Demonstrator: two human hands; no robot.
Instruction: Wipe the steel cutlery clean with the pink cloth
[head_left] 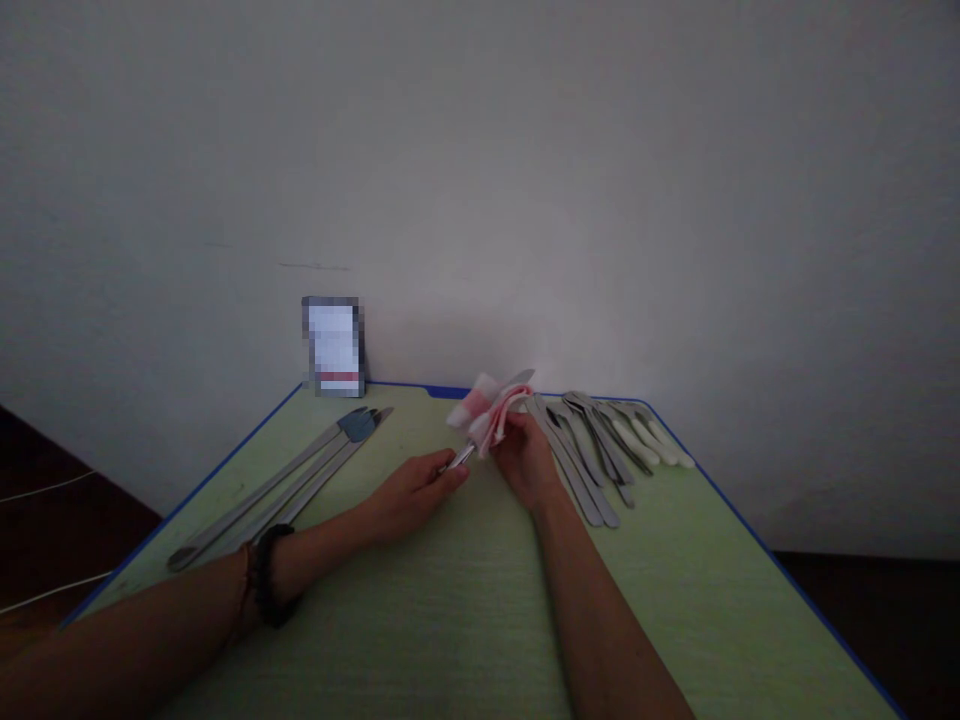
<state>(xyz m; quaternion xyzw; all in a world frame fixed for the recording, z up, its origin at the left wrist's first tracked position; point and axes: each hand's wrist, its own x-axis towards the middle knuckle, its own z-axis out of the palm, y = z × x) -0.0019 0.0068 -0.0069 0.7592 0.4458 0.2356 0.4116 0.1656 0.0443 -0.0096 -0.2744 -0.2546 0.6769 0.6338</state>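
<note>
My left hand (420,490) is closed on the metal handle of a table knife (463,457), held slantwise above the table. A pink and white cloth (491,415) is folded around the middle of the knife, and the grey blade tip sticks out beyond it. With bent fingers, my right hand (529,460) grips this cloth from the right side. Its fingertips are partly hidden behind the folds. Just right of that hand lies a row of metal cutlery (581,455), with knives and spoons among it.
Several white-handled pieces of cutlery (649,440) lie at the table's right edge. Long grey metal utensils (262,490), one with a bluish head, lie at left. A blurred phone-like screen (334,345) leans on the wall (480,180). The green table (450,610) has a blue rim.
</note>
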